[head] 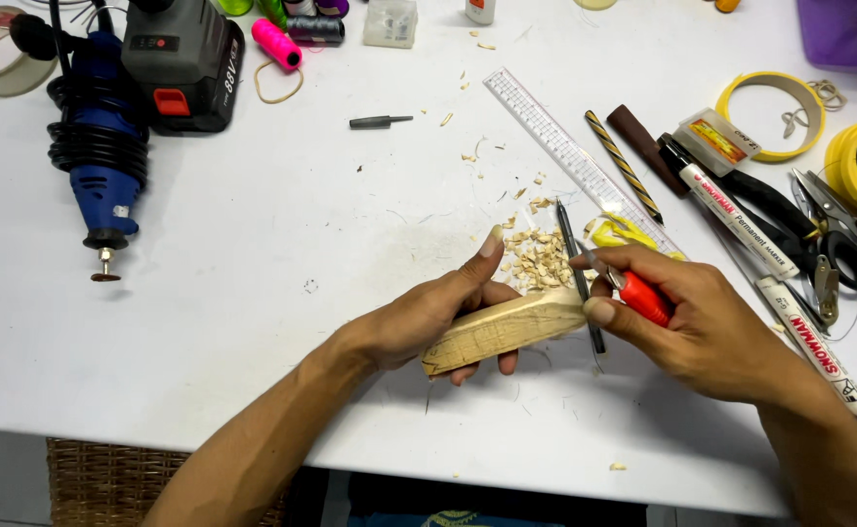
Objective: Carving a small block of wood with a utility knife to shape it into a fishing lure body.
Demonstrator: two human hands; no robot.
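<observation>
My left hand [428, 312] grips a pale wooden block [502, 330] with pencil grid lines on its side, thumb raised over its top. My right hand [687, 317] is closed around a knife with a red-orange handle [643, 298], thumb pressed against the block's right end. The blade is hidden between thumb and wood. A heap of wood shavings [536, 259] lies just beyond the block. A dark pencil [577, 273] lies under my right hand's fingers.
A blue rotary tool [102, 166] and a black battery pack [183, 63] lie far left. A clear ruler [575, 156], markers [736, 210], scissors [838, 234] and yellow tape rolls [770, 112] crowd the right. The white table's front edge [253, 449] runs below my forearms.
</observation>
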